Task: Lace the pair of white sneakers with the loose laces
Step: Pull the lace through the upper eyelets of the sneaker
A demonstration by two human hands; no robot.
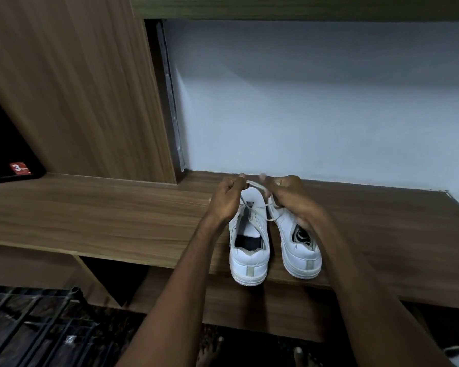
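Both hands, left [227, 198] and right [289, 197], each grip pinched on thin white lace [257, 188] above two white leather sneakers [249, 245] on brown wood-grain counter [104, 215].

Sneakers [274, 245] side by side on shelf [117, 215]

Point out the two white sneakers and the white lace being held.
Left white sneaker [248, 263]: head view, on its heel.
Right white sneaker [301, 256]: head view, on its heel.
White lace [257, 187]: head view, on the strand between the hands.

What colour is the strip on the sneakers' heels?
Pale grey-beige heel strip on each white sneaker; head view.
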